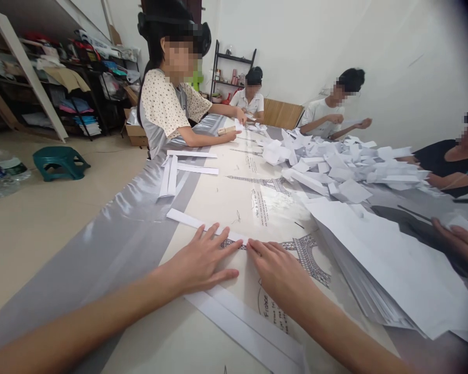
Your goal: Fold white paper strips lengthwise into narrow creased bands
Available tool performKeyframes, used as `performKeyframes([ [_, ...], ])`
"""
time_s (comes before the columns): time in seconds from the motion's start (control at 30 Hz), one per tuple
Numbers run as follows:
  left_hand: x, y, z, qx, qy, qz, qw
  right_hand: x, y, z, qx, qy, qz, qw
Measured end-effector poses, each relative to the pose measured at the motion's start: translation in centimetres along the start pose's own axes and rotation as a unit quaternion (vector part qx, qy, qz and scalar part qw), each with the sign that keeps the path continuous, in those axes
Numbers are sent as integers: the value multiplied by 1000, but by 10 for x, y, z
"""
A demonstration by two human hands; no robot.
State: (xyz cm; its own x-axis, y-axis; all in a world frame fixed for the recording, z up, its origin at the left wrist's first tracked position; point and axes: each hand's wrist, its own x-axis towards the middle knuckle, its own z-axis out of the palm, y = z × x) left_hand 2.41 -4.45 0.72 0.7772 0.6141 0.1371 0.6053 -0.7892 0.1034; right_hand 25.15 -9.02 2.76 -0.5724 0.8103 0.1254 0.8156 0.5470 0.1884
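Note:
My left hand (200, 259) lies flat with fingers spread on the table cloth, its fingertips touching a long folded white paper strip (187, 218). My right hand (276, 270) lies flat beside it, fingertips at the strip's right end. Neither hand grips anything. Two more folded paper strips (249, 327) lie under my forearms near the table's front edge. A thick stack of white paper sheets (390, 270) sits just right of my right hand.
A heap of folded white papers (335, 163) covers the far right of the table. Several people sit around it; one on the left (171, 104) works with strips (191, 169) by her. Another person's hand (458, 241) rests at right. A green stool (60, 162) stands on the floor.

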Motion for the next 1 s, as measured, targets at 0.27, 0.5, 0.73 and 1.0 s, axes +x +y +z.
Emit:
performKeyframes([
  [0.27, 2, 2, -7, -7, -33, -10, 999, 2, -2, -8, 5, -48, 45, 998],
  [0.5, 2, 3, -10, -16, -57, -19, 998, -3, 7, -15, 8, -91, 71, 993],
  [0.73, 3, 3, -10, -30, -59, -18, 998, 3, 14, -13, 39, -41, 114, 992],
  [1.0, -3, -5, -5, -57, -70, -17, 996, 6, -2, 4, 81, 27, 10, 996],
])
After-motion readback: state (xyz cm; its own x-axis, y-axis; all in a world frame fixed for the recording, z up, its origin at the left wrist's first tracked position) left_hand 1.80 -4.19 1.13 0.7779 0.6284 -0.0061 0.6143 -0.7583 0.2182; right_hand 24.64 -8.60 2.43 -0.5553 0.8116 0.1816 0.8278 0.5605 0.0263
